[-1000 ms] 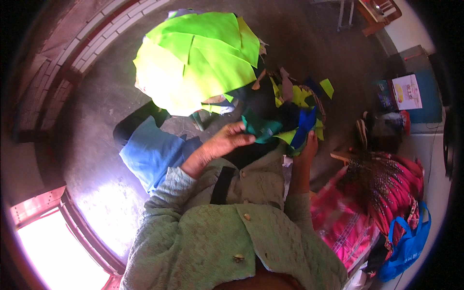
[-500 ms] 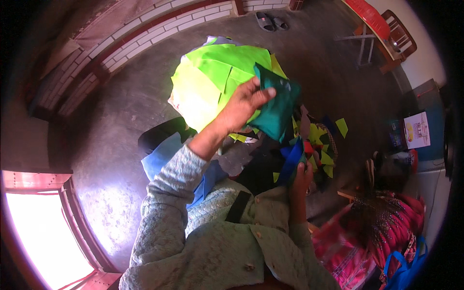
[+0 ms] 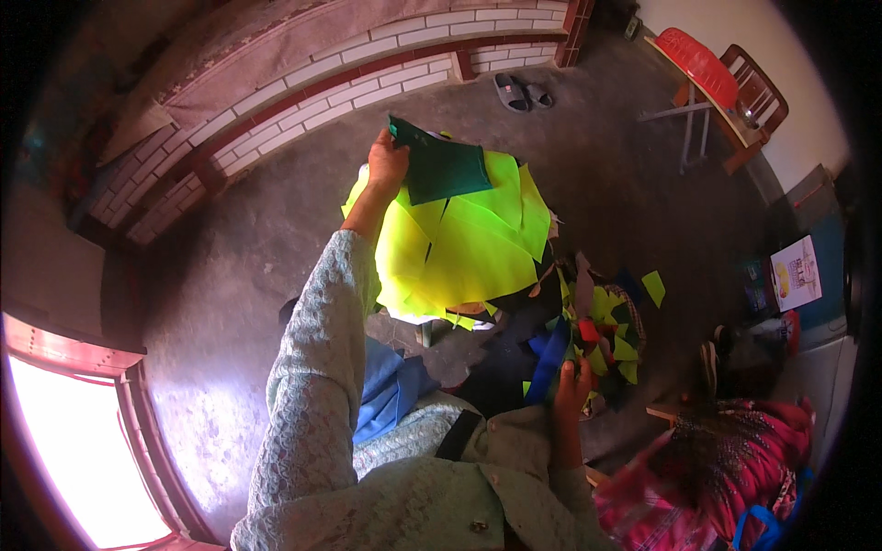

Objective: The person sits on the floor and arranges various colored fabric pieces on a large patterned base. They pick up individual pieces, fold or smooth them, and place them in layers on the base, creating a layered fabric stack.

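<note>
My left hand [image 3: 388, 158], stretched far forward, pinches the left corner of a dark green cloth piece [image 3: 447, 169]. That piece lies over or hangs just above the far edge of a large heap of bright yellow-green cloth pieces [image 3: 473, 243]; whether it touches them I cannot tell. Close to my body on the right, my right hand [image 3: 572, 384] is closed on a blue cloth strip [image 3: 548, 361], its fingertips partly hidden by the strip. Just beyond it sits a pile of mixed cloth scraps [image 3: 617, 335] in yellow-green, red and dark green.
Blue cloth [image 3: 390, 386] lies by my lap. A person in pink clothing [image 3: 735, 459] is at the lower right. Grey slippers [image 3: 524, 93] lie on the floor ahead, before a low white-brick wall [image 3: 395, 84]. A small table with a red top [image 3: 696, 69] stands far right.
My left hand has carried the green cloth forward and left, from the heap's right side to its far edge. The right hand has dropped slightly nearer my body. The view has shifted too.
</note>
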